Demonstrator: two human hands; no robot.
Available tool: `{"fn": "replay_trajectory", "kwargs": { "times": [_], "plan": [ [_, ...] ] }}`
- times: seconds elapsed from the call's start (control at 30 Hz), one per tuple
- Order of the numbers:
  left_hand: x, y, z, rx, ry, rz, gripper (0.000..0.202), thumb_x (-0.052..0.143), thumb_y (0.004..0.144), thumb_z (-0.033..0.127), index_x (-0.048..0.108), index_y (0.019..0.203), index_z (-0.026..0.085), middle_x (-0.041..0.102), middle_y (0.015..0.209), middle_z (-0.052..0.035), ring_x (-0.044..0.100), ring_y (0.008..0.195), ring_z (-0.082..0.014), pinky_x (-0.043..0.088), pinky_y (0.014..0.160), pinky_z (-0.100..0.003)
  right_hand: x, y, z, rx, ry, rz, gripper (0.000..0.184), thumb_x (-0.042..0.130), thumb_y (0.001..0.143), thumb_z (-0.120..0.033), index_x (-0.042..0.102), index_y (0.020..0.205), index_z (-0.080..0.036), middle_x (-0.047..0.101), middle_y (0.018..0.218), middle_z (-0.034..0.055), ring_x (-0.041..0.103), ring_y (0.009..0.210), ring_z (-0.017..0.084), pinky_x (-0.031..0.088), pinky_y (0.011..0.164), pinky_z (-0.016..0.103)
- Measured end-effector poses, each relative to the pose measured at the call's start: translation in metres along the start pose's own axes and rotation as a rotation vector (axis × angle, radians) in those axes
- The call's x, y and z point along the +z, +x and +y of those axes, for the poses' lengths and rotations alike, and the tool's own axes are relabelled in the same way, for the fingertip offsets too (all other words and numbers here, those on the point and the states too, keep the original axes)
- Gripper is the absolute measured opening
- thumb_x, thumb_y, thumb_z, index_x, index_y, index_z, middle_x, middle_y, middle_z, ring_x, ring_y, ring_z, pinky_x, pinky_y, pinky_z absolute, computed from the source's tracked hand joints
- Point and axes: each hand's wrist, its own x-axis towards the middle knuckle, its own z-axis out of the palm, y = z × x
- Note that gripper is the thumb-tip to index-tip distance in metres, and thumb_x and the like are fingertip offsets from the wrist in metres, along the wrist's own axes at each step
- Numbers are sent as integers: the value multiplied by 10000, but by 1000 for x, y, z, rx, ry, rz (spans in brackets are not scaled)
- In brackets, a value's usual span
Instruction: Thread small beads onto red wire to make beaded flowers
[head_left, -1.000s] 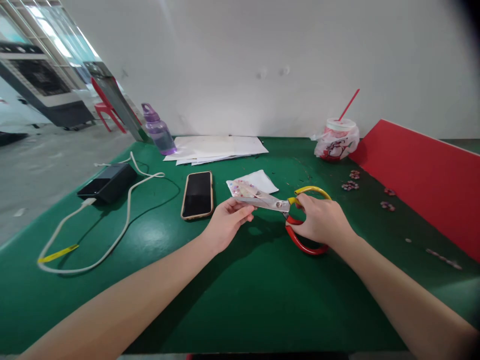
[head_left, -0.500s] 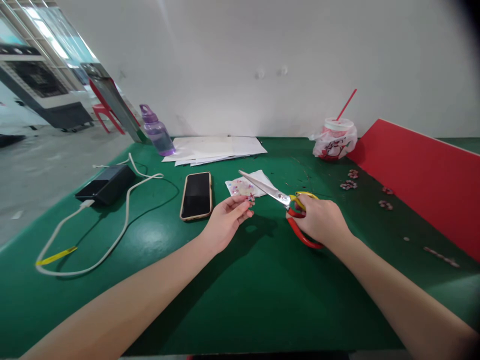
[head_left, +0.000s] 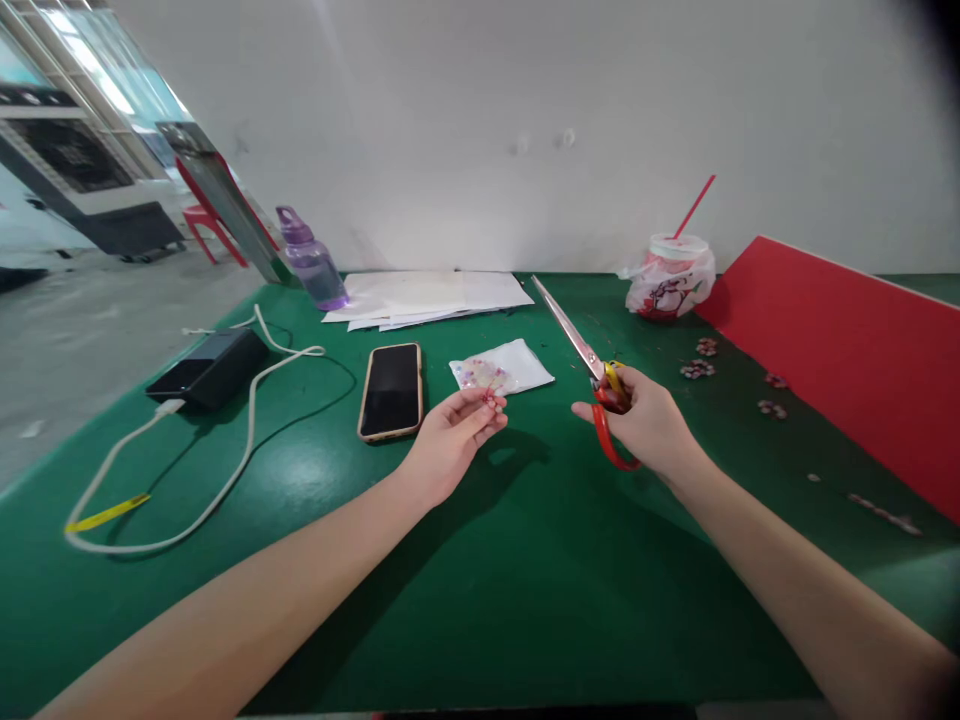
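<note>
Between the thumb and fingertips of my left hand (head_left: 457, 432) is a small beaded piece (head_left: 492, 400), pinkish-red and partly hidden by the fingers. Just behind it lies a white packet (head_left: 525, 366) with small colourful beads showing at its left end. My right hand (head_left: 649, 420) grips scissors (head_left: 574, 335) with one red and one yellow handle. Their blades look closed and point up and away to the left, apart from the beaded piece. My right thumb sticks out to the left beside the red handle.
A phone (head_left: 391, 391) lies left of my left hand. Farther left is a black power bank (head_left: 214, 368) with a white cable. Papers (head_left: 442, 293), a purple bottle (head_left: 315, 265) and a bagged cup (head_left: 671, 275) stand behind. Beaded flowers (head_left: 697, 369) lie near a red board (head_left: 840, 350).
The scissors have swung away from the beaded piece, their tips now farther back and right. My right thumb has loosened from the red handle. My left hand stays almost in place.
</note>
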Motion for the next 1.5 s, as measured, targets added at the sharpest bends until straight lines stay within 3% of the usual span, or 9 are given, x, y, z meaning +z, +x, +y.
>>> {"fn": "replay_trajectory", "kwargs": {
  "times": [0.13, 0.23, 0.37, 0.53, 0.7, 0.9, 1.2, 1.5],
  "plan": [
    [0, 0, -1, 15, -20, 10, 170, 706, 731, 101, 631, 881, 127, 671, 870, -49, 640, 797, -135, 487, 871, -318, 0, -8, -15, 62, -33, -54, 480, 758, 580, -447, 409, 814, -217, 403, 659, -57, 429, 549, 102, 446, 549, 273],
    [0, 1, -1, 23, -37, 40, 203, 720, 714, 102, 627, 893, 127, 677, 870, -53, 650, 796, -143, 492, 874, -323, -3, -12, -22, 31, -85, -110, 472, 725, 619, -478, 386, 828, -225, 379, 641, -63, 401, 530, 100, 427, 529, 265],
    [0, 3, -1, 33, -97, 115, 228, 743, 692, 113, 615, 880, 126, 683, 845, -50, 657, 743, -134, 503, 864, -323, -6, -14, -20, -1, -341, -205, 422, 660, 672, -535, 428, 838, -223, 480, 649, -27, 475, 556, 137, 376, 493, 255],
    [0, 3, 1, 60, -140, 162, 195, 740, 697, 99, 602, 829, 139, 683, 814, -21, 661, 761, -121, 502, 884, -311, -1, -14, -16, -32, -518, -306, 461, 679, 639, -554, 505, 891, -209, 612, 793, 39, 582, 671, 189, 423, 561, 278],
    [-1, 4, 2, 55, -193, 175, 185, 727, 716, 99, 610, 854, 139, 689, 859, -28, 664, 822, -133, 496, 907, -317, -1, -17, -21, -14, -520, -409, 435, 661, 658, -565, 505, 851, -208, 599, 724, 12, 543, 584, 154, 401, 511, 258],
    [-3, 6, 2, 43, -219, 188, 173, 713, 731, 103, 612, 861, 154, 692, 855, -16, 667, 836, -133, 476, 941, -324, -6, -19, -27, -15, -559, -472, 483, 657, 653, -592, 544, 919, -205, 628, 802, 38, 569, 651, 175, 412, 533, 264],
    [-4, 5, 1, 34, -151, 130, 173, 703, 744, 106, 608, 878, 159, 694, 886, -34, 663, 882, -149, 464, 948, -334, -2, -21, -27, -13, -542, -494, 505, 658, 647, -597, 556, 951, -208, 644, 900, 47, 594, 749, 198, 430, 584, 271],
    [-1, 4, 2, 9, -85, 82, 172, 715, 726, 118, 625, 867, 156, 693, 838, -21, 665, 798, -132, 478, 913, -323, -2, -23, -31, -23, -526, -491, 456, 635, 665, -599, 543, 871, -202, 604, 745, 23, 521, 600, 152, 386, 512, 253]
  ]
}}
